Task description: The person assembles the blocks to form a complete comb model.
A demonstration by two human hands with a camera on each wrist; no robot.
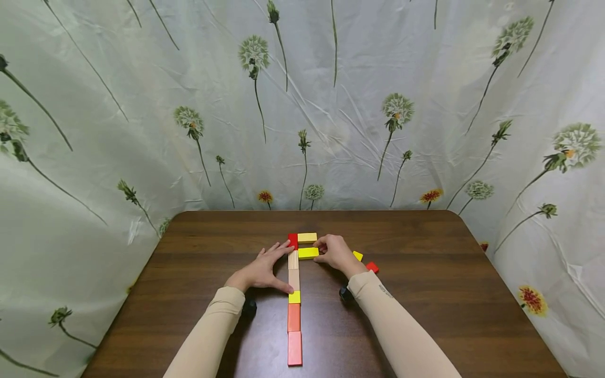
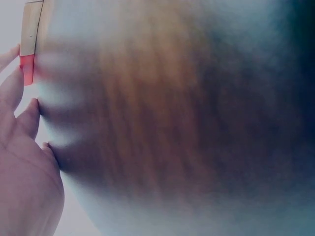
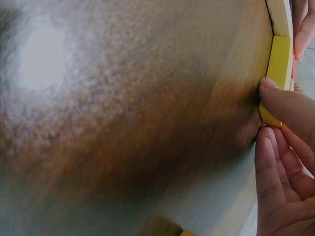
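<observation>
A straight column of blocks runs down the table: a red block (image 1: pixel 292 240) at its far end, two pale wood blocks (image 1: pixel 293 259), a small yellow block (image 1: pixel 294 297), an orange block (image 1: pixel 294 317) and a pink block (image 1: pixel 295 348). My left hand (image 1: pixel 262 269) spreads along its left side, a fingertip at the red block and the thumb by the small yellow one. To the column's right lie a pale yellow block (image 1: pixel 307 237) and, nearer me, a bright yellow block (image 1: pixel 308 253). My right hand (image 1: pixel 336 253) pinches the bright yellow block (image 3: pixel 278 61) by its right end.
Partly behind the right forearm lie a loose yellow block (image 1: pixel 357 255) and a loose red block (image 1: pixel 373 267). The brown wooden table (image 1: pixel 212 231) ends at the back against a white flowered curtain (image 1: pixel 340 131).
</observation>
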